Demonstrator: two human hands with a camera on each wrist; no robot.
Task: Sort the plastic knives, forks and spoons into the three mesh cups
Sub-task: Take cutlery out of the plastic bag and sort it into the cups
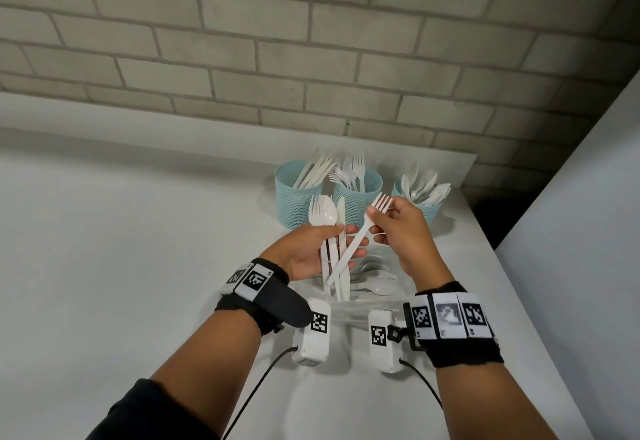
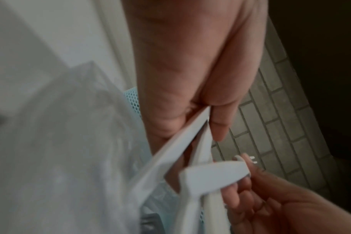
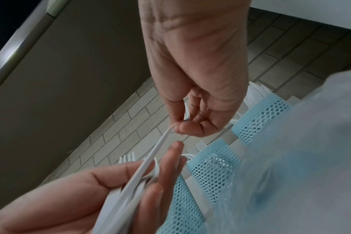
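**Fork pinched out of a held bundle, in front of three cups**

The left hand [image 1: 308, 252] is held palm up above the tabletop [image 1: 138, 249], its fingers [image 1: 353, 231] curled round a small bundle [image 1: 329, 231] of white cutlery: a spoon, a fork and a knife stand up out of the grip, handles pointing down toward the person. The right hand [image 1: 405, 231] pinches one fork [image 1: 360, 237] just below its tines, thumb against fingertips; the fork slants down to the left, its handle crossing the bundle's handles.

Just behind the hands three light-blue mesh cups stand in a row near the brick wall [image 1: 311, 41]. The left cup [image 1: 292, 204] holds knives, the middle cup [image 1: 356, 197] forks, the right cup [image 1: 426, 207] spoons.

Below the hands more loose cutlery [image 1: 377, 283] lies on clear plastic wrap [image 1: 356, 315] on the tabletop; spoons show there, the rest is too faint to sort out.

Both wrists carry black bands with square printed markers and a white camera unit.
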